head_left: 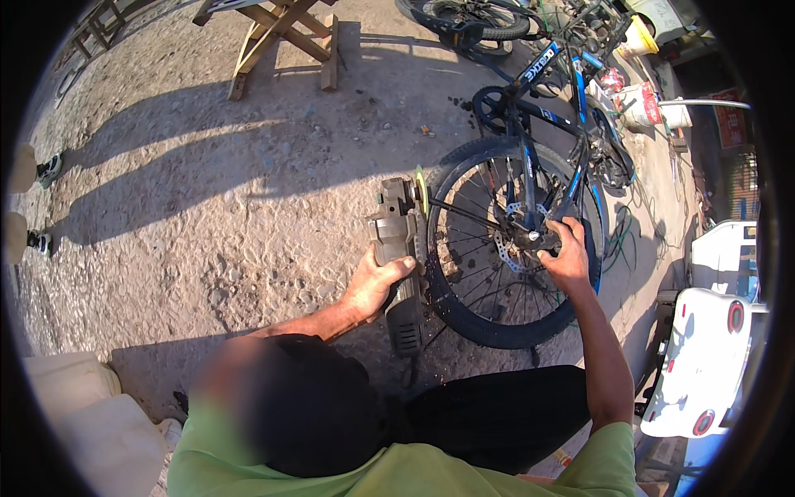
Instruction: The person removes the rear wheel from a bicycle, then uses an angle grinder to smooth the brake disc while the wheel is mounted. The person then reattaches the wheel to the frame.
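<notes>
My left hand (378,284) is wrapped round the body of a grey-brown angle grinder (396,236). The grinder's yellowish disc (423,190) stands on edge at the far end. Right beside it is the tip of a thin black bar (464,212), like a kickstand, running toward the wheel's hub. A black bicycle (556,124) with blue trim lies on the ground, its near wheel (497,327) in front of me. My right hand (569,258) grips the bicycle at the hub, next to the brake disc (513,257); exactly which part is hidden by the fingers.
Another bicycle (489,25) lies at the far side. A wooden stand (281,41) is at the far left. White and red buckets (639,104), cords (627,240) and a white panel with red round lights (696,364) are at right. At far left, another person's shoes (50,170) show.
</notes>
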{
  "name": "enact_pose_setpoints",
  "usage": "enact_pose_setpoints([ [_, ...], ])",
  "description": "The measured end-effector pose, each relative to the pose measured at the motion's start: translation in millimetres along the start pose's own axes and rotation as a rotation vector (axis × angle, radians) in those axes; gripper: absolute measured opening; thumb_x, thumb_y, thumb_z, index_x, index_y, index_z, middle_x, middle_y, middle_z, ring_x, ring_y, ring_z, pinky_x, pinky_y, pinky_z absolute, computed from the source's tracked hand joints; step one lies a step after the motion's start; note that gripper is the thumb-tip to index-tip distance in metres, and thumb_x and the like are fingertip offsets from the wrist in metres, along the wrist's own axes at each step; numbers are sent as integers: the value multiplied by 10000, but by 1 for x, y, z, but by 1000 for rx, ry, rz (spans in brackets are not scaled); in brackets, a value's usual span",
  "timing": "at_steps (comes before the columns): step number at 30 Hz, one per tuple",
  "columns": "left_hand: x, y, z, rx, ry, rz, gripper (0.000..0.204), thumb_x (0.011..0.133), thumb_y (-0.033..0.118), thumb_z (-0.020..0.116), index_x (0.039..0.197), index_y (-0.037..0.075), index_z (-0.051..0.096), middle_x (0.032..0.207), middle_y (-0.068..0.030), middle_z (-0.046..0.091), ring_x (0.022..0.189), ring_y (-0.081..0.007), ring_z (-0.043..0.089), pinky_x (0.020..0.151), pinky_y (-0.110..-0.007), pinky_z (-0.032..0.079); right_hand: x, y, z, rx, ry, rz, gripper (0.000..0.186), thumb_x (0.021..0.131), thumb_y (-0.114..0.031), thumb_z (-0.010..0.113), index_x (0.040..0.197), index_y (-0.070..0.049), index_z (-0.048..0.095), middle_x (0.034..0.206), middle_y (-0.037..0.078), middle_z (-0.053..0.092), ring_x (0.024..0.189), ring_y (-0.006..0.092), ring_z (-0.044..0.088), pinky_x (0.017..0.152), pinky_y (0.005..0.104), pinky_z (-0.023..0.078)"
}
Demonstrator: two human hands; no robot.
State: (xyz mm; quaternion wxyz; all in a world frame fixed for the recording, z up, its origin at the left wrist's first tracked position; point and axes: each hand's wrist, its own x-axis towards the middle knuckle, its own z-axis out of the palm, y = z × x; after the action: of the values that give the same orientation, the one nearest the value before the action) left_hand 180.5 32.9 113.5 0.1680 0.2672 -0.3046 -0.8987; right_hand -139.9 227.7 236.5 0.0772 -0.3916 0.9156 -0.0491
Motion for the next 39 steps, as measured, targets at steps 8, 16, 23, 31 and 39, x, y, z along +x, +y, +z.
enact_pose_setpoints([
  [8, -4, 12, 7, -45, -71, -12, 470, 927, 252, 723, 1267, 10, 506, 994, -158, 695, 831, -272, 729, 751, -444, 633, 1, 2, 0, -16, 3, -1, 674, 737, -83, 846, 1377, -104, 637, 1548, 189, 441, 1400, 402, 513, 1153, 451, 461],
  [16, -4, 9, 6, -18, -20, -12, 468, 931, 248, 720, 1281, 20, 508, 996, -149, 693, 842, -267, 730, 765, -437, 632, -3, 1, 0, -23, 26, -44, 676, 742, -57, 857, 1377, -107, 631, 1532, 181, 450, 1393, 404, 517, 1135, 456, 476],
  [23, -3, 9, 5, -10, -41, -3, 441, 940, 246, 710, 1260, 16, 512, 990, -150, 700, 840, -263, 735, 753, -433, 631, -3, -3, -2, -23, 22, -40, 678, 743, -56, 866, 1377, -108, 631, 1534, 176, 447, 1394, 403, 515, 1134, 456, 476],
  [31, -2, 5, 4, -23, -35, -4, 410, 942, 218, 694, 1246, 15, 510, 975, -148, 703, 823, -258, 735, 740, -431, 630, -1, 2, 1, -32, 15, -25, 678, 742, -68, 855, 1382, -102, 631, 1545, 177, 440, 1398, 399, 513, 1147, 450, 465],
  [39, 1, -4, 0, -51, -36, -16, 418, 948, 215, 704, 1254, 8, 509, 988, -155, 709, 823, -265, 739, 739, -435, 632, 1, 5, 1, -4, 15, -38, 686, 733, -73, 851, 1383, -108, 634, 1541, 186, 437, 1392, 394, 517, 1136, 446, 474],
])
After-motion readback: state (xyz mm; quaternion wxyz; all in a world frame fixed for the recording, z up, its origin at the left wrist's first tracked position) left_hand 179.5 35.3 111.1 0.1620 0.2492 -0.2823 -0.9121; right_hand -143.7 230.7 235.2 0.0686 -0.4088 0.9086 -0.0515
